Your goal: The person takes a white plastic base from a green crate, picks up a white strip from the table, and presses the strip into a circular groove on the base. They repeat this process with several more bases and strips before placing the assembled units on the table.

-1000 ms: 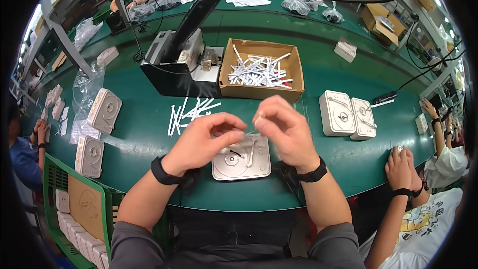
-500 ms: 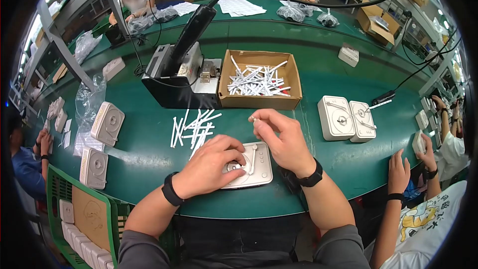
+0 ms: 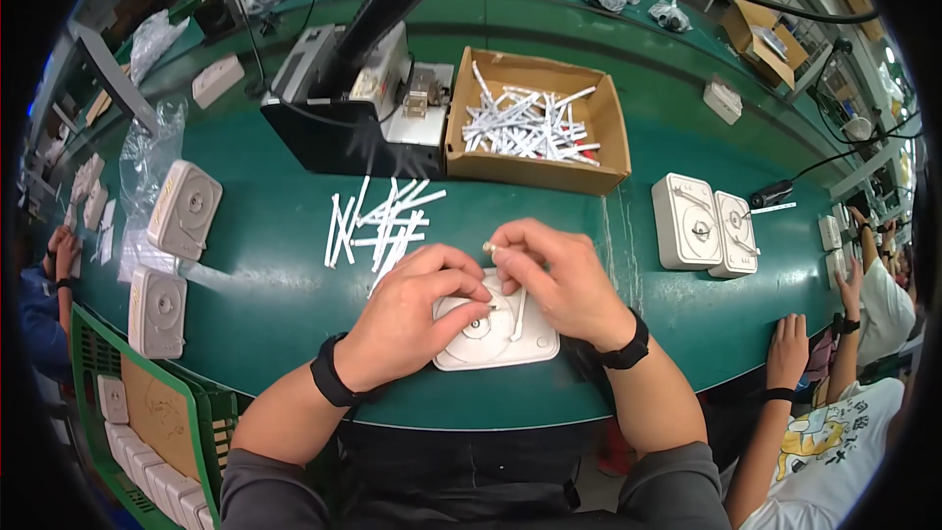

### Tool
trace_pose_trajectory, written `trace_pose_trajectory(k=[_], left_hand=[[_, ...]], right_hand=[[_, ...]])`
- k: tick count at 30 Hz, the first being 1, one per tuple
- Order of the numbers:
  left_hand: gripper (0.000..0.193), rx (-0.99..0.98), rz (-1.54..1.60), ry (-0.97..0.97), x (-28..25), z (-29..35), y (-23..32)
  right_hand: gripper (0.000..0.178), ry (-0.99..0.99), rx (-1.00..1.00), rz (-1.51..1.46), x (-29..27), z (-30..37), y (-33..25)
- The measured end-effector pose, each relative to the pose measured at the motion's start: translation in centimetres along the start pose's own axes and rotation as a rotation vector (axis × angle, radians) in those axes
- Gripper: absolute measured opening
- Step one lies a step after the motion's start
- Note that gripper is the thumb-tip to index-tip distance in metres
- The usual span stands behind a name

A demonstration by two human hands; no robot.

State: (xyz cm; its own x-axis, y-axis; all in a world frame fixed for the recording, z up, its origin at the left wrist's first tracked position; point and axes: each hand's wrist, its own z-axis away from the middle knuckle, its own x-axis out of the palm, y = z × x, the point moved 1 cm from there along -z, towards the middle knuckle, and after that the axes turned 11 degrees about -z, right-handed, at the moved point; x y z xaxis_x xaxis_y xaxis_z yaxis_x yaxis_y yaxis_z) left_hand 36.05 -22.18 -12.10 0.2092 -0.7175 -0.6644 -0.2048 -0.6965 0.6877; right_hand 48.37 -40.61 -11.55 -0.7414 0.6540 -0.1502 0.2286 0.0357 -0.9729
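Note:
A white, record-player-shaped unit (image 3: 530, 345) lies on the green table in front of me, with a round disc and a slim arm on its top. My left hand (image 3: 417, 302) reaches over its left side, thumb and fingertips nearly together above the disc; a tiny dark bit shows at the tips, too small to name. My right hand (image 3: 561, 280) hovers at the unit's far right corner, pinching a small pale piece (image 3: 489, 247) between thumb and forefinger. Several white strips (image 3: 383, 226) lie loosely just beyond my left hand.
A cardboard box (image 3: 538, 173) of white strips stands behind, beside a black-and-metal machine (image 3: 343, 132). Similar white units stand at the right (image 3: 685, 226) and left (image 3: 182, 211). A green crate (image 3: 211, 432) sits lower left. A co-worker's hand (image 3: 788, 348) rests at the right edge.
My right hand has come closer to my left, still pinching the small pale piece. The unit appears turned slightly and shifted right beneath my hands. The whole view has shifted.

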Motion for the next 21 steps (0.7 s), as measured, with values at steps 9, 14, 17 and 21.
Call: trace_pose_trajectory(k=[9,14,17,21], left_hand=[[0.014,0.044,-0.047,-0.035,-0.2,0.4,0.3],[0.012,-0.127,0.146,-0.034,0.0,0.4,-0.4],[0.013,-0.183,0.228,0.015,0.2,0.0,-1.2],[0.011,-0.244,0.185,-0.078,-0.4,-0.1,-1.0]], right_hand=[[0.013,-0.010,0.048,-0.020,0.6,-0.1,-0.2],[0.013,-0.019,0.041,0.010,0.7,0.2,-0.2],[0.014,-0.044,0.043,0.023,0.8,0.4,-0.1],[0.013,-0.059,0.045,0.029,0.9,0.2,-0.5]])
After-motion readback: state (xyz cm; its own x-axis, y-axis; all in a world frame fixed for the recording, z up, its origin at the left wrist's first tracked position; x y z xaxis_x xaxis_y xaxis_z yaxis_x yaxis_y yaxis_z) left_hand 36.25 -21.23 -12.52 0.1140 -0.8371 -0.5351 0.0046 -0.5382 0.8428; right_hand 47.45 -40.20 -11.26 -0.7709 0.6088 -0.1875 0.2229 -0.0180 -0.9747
